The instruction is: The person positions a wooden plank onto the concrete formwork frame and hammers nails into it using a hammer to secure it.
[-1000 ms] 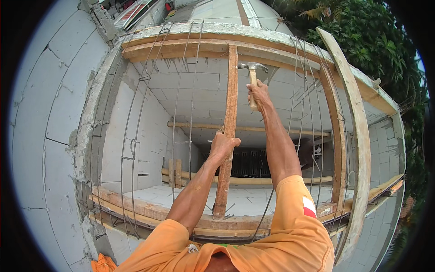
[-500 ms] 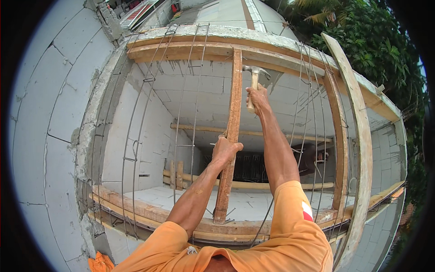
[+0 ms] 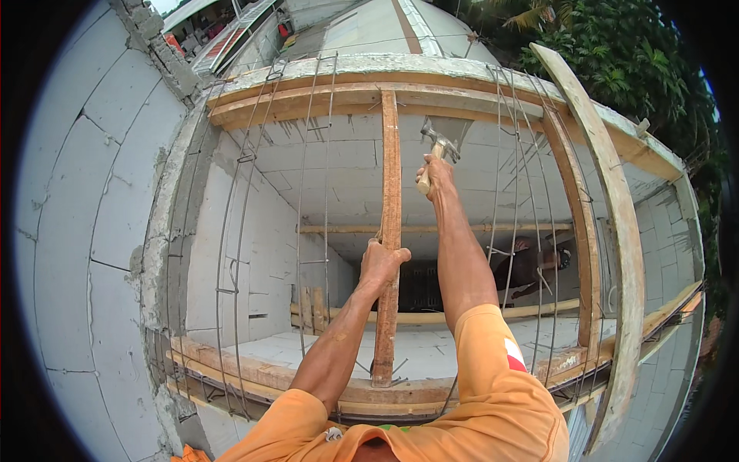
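Observation:
My left hand (image 3: 382, 262) is closed around the middle of a wooden beam (image 3: 391, 162) that spans the opening from the near plank to the far plank. Raised to the beam's right, my right hand (image 3: 438, 175) grips the pale wooden handle of a claw hammer (image 3: 441, 143). The hammer's metal head is apart from the beam and tilted. A few nails stick out around the beam's near end, by the near wooden plank (image 3: 308, 383). The beam's far end meets the far wooden plank (image 3: 454, 96).
Thin steel rebar frames (image 3: 312, 192) cross the opening on both sides. A second crossbeam (image 3: 573, 223) and a long loose board (image 3: 608, 185) lie at the right. Below, a person (image 3: 531, 266) is partly visible in shadow. A block wall (image 3: 85, 231) rises at the left.
The hammer has swung slightly right and down, its head turning away from the beam. My left hand keeps its hold. The view has shifted slightly, and the person below shows more.

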Tool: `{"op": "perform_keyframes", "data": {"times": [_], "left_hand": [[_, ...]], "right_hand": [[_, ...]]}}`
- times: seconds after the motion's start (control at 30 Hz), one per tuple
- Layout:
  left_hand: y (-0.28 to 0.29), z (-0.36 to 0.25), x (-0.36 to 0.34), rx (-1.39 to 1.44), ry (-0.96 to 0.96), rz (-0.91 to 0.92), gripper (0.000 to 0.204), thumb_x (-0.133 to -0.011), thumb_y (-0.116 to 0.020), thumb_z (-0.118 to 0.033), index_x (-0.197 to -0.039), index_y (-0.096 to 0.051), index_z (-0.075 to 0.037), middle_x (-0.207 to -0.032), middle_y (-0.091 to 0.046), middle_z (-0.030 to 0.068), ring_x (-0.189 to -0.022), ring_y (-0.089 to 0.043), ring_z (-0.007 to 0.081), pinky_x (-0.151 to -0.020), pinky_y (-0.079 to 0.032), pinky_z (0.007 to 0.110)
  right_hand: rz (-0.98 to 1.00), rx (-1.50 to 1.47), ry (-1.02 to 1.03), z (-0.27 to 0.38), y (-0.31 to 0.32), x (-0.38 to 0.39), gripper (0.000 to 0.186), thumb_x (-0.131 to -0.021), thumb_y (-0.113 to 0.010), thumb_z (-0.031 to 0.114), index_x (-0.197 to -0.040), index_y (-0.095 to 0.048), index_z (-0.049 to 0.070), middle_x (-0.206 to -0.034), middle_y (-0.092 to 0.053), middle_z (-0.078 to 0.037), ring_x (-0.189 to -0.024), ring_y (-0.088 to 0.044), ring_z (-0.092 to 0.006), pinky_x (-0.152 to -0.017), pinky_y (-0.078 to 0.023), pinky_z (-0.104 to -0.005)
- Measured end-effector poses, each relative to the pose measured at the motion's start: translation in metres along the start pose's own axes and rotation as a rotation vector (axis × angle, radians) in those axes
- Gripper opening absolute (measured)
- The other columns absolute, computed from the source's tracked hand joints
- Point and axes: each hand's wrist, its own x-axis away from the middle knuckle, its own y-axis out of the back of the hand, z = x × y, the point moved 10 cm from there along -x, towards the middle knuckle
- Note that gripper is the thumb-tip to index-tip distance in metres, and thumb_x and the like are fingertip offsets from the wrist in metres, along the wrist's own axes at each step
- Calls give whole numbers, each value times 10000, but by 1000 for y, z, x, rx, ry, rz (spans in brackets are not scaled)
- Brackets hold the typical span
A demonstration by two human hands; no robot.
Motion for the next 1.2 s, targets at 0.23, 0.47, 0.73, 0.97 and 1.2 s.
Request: {"op": "perform_keyframes", "data": {"times": [0.23,0.47,0.73,0.97,1.2], "left_hand": [[-8,5,-3,50,-44,-13,694,-683,-754,-276,-1182,-539,156,-990,-692,264,-891,-708,351,-821,-552,413],[8,7,-8,6,-102,-126,528,-709,-766,-181,-1097,-578,124,-787,-652,144,-645,-638,220,-597,-525,375],[-6,7,-21,20,-138,-81,511,-691,-739,-158,-1098,-583,109,-801,-651,145,-679,-643,227,-628,-529,378],[-1,-4,-5,88,-117,-62,469,-682,-728,-144,-1065,-592,90,-771,-630,124,-645,-617,215,-597,-517,368],[-5,13,-5,46,22,77,672,-658,-733,-220,-1207,-559,127,-977,-663,209,-880,-675,292,-813,-538,393]], "right_hand": [[92,-379,-423,-124,13,-31,287,-1050,-534,319,-1132,-482,49,-761,-530,-36,-501,-528,-128,-375,-471,-265],[465,-292,-391,-96,-45,-18,315,-1057,-517,344,-1137,-457,45,-737,-518,-24,-501,-503,-75,-378,-452,-215],[341,-380,-482,-106,-28,-40,321,-1065,-493,332,-1190,-420,45,-728,-520,-23,-502,-502,-78,-375,-447,-215],[302,-307,-408,-103,-25,-33,355,-1067,-480,288,-1306,-405,37,-734,-528,-26,-503,-511,-77,-372,-448,-209],[431,-290,-438,-102,-31,-12,329,-1060,-493,268,-1289,-421,43,-729,-548,-42,-494,-521,-86,-359,-442,-223]]}}
